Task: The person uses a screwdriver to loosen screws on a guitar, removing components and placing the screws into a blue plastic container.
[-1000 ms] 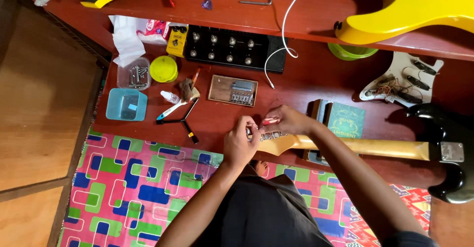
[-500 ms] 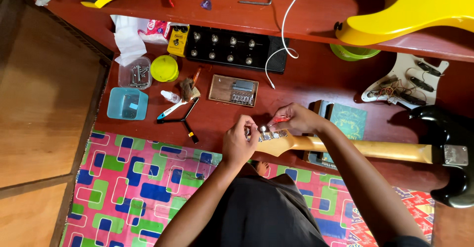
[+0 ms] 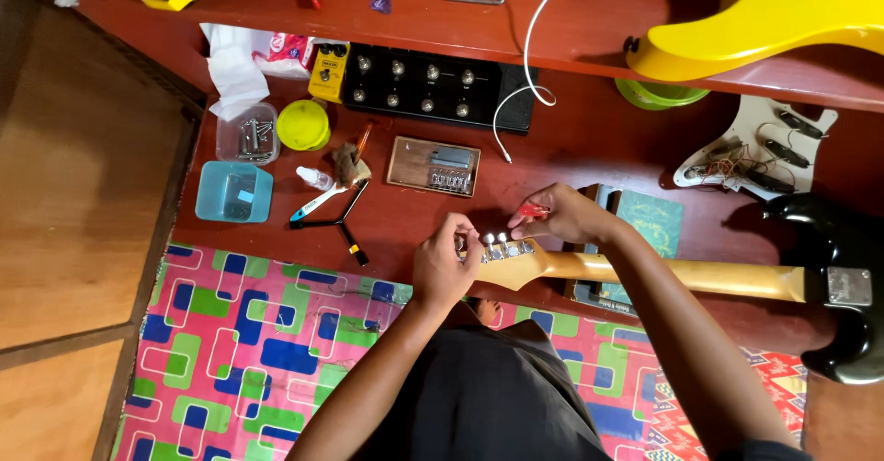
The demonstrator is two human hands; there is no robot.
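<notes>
Two hands at guitar headstock [image 3: 505,260], lying across red table [image 3: 589,139]. Left hand [image 3: 444,268]: fingers curled around headstock end. Right hand [image 3: 564,217]: fingertips pinching red-handled tool [image 3: 531,210] beside tuners [image 3: 502,245]. Risk: tool slip, scratched wood; unsupported neck roll.

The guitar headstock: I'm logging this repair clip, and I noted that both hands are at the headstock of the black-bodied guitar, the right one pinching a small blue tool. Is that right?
Nearly. The head view shows the left hand and right hand at the headstock of the black-bodied guitar, but the small tool that the right hand pinches is red, not blue.
</notes>
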